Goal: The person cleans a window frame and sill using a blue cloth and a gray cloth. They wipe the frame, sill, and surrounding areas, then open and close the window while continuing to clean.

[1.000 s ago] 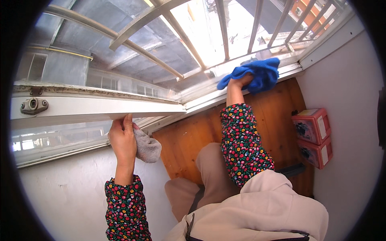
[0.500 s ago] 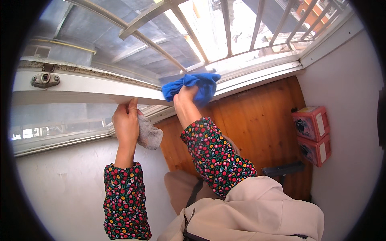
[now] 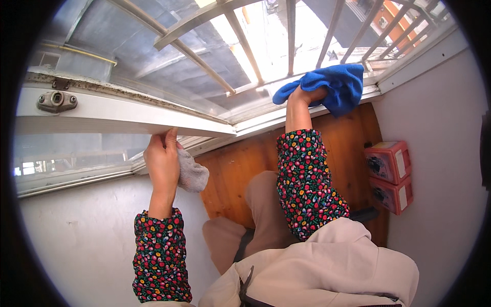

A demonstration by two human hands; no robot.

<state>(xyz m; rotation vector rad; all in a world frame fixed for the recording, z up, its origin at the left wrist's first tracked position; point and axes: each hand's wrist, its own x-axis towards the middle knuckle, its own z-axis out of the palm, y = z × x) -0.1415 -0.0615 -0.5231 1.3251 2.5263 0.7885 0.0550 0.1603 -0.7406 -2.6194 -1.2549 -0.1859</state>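
Observation:
My right hand (image 3: 303, 100) is closed on a blue cloth (image 3: 340, 87), which lies bunched over the window's bottom rail (image 3: 255, 123) toward the right corner. Some of the right fingers are hidden under its folds. My left hand (image 3: 162, 161) grips a crumpled grey cloth (image 3: 192, 174) that hangs beside the palm. Its fingertips touch the lower edge of the white window sash (image 3: 128, 117), which stands open. A metal latch fitting (image 3: 57, 102) sits at the sash's left end.
Metal bars (image 3: 291, 41) run outside the window. Below is a brown wooden surface (image 3: 230, 169), with two stacked pink boxes (image 3: 391, 163) by the white wall (image 3: 434, 128) at right. A dark bar-like object (image 3: 364, 214) lies near my right sleeve.
My right hand has moved the blue cloth rightward and slightly farther off, from the sash's end to near the window corner. My left hand has stayed almost in place with the grey cloth.

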